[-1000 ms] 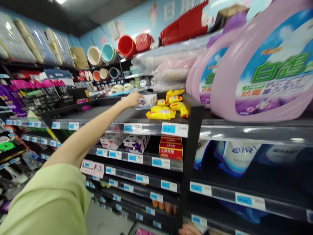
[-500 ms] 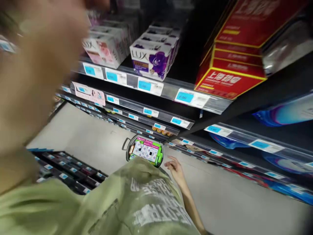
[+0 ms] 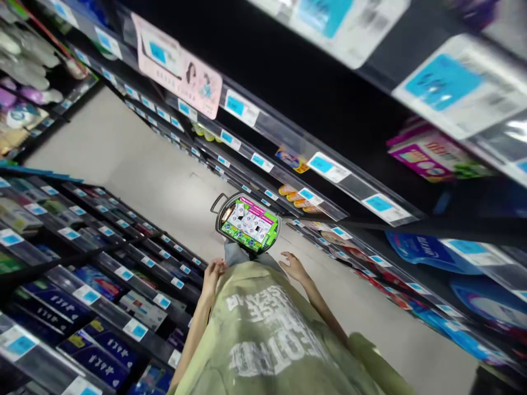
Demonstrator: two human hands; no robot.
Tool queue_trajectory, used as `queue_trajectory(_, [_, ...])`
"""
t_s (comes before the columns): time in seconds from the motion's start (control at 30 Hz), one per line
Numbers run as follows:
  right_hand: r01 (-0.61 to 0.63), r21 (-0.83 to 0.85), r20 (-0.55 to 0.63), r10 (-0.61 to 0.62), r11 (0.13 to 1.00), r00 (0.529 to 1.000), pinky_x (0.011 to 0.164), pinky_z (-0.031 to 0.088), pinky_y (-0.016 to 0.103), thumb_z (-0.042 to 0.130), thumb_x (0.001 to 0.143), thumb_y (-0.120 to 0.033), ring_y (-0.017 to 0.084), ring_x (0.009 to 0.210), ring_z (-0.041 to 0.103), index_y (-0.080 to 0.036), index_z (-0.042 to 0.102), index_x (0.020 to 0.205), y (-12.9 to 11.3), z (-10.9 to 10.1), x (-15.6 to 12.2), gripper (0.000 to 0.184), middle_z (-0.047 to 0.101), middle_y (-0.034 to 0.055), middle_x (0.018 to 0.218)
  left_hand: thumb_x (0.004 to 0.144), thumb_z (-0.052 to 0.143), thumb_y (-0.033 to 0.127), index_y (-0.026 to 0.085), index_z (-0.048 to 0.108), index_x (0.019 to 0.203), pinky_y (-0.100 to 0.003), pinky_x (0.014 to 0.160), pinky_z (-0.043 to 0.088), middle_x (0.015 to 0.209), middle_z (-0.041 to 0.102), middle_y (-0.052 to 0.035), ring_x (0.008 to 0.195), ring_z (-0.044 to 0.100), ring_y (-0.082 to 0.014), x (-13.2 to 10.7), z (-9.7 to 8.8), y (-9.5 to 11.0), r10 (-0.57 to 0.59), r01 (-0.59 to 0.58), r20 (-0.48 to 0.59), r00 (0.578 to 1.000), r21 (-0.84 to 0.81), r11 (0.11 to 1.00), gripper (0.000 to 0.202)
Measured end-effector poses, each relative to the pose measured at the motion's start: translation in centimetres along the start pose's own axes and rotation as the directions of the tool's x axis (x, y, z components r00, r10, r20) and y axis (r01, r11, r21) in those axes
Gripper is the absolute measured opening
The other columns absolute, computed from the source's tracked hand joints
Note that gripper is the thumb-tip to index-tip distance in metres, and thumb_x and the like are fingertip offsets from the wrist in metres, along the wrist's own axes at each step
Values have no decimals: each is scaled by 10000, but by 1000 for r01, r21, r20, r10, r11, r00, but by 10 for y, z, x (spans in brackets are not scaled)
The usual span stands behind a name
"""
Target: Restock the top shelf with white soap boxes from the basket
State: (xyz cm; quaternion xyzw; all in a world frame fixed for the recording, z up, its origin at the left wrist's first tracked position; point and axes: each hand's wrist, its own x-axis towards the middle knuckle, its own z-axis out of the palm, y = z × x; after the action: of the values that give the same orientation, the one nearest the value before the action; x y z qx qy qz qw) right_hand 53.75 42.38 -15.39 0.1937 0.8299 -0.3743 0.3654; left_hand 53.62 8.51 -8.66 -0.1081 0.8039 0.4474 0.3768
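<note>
My left hand (image 3: 214,270) hangs low beside my hip, its fingers loosely bent and nothing visible in them. On the other side, my right hand (image 3: 293,265) is held away from my body with its fingers apart, empty. Ahead of my feet a dark shopping basket (image 3: 280,229) stands on the floor, its handle sticking out to the left. White, green and pink packages (image 3: 249,222) fill it. Neither hand touches the basket; both are a short way behind it.
Shelving with price tags (image 3: 329,167) runs along the right, holding a pink and green box (image 3: 436,153), orange-topped items (image 3: 294,195) and blue packs (image 3: 428,249). Left stands another shelf unit with dark blue boxes (image 3: 99,351). Pale floor (image 3: 135,159) lies between them.
My left arm, raised large beside the shelf before, has come down to my side. My view has tilted downward and leftward, away from the soap boxes. My right hand stays low and open.
</note>
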Motion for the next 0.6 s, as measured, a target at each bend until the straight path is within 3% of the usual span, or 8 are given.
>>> queue_trajectory(0.1, [-45, 26, 38, 44, 999, 998, 1027, 507, 371, 649, 822, -235, 252, 1131, 674, -176, 640, 1215, 6, 15, 30, 398, 666, 132, 1317, 1006, 273, 324, 209, 548, 1206, -419, 931, 580, 1119, 711, -113, 1054, 708, -271, 35, -22, -27, -62, 72, -83, 995, 121, 990, 359])
queue_trajectory(0.17, [-96, 50, 43, 94, 994, 995, 986, 532, 357, 668, 799, -234, 249, 1107, 683, -150, 615, 1243, 10, 27, 50, 455, 670, 155, 1305, 960, 413, 255, 180, 562, 1223, -438, 994, 540, 1192, 683, -153, 1126, 665, -296, 71, -34, -43, -57, 76, -83, 995, 250, 965, 312])
queue_trajectory(0.27, [-187, 79, 21, 186, 979, 982, 923, 565, 354, 712, 746, -260, 258, 1085, 691, -117, 556, 1314, 20, 49, 77, 606, 660, 191, 1296, 884, 509, 139, 122, 561, 1296, -525, 1072, 461, 1343, 592, -240, 1280, 551, -376, 130, -42, -65, -32, 45, -37, 999, 445, 894, 416])
queue_trajectory(0.43, [-257, 67, -17, 258, 964, 966, 957, 562, 392, 799, 592, -288, 304, 1169, 654, -138, 491, 1395, 44, 103, 105, 874, 581, 189, 1401, 746, 598, -10, 130, 556, 1381, -576, 1150, 359, 1477, 511, -246, 1405, 438, -395, 215, -27, -101, 20, -114, 156, 988, 619, 777, 652])
queue_trajectory(0.6, [-232, -16, -21, 232, 973, 973, 1073, 478, 404, 766, 630, -320, 331, 1306, 558, -116, 436, 1448, 63, 162, 115, 905, 516, 197, 1469, 816, 510, -15, 149, 593, 1398, -592, 1204, 284, 1498, 528, -207, 1443, 414, -368, 272, 9, -144, 116, -288, 295, 948, 647, 706, 611])
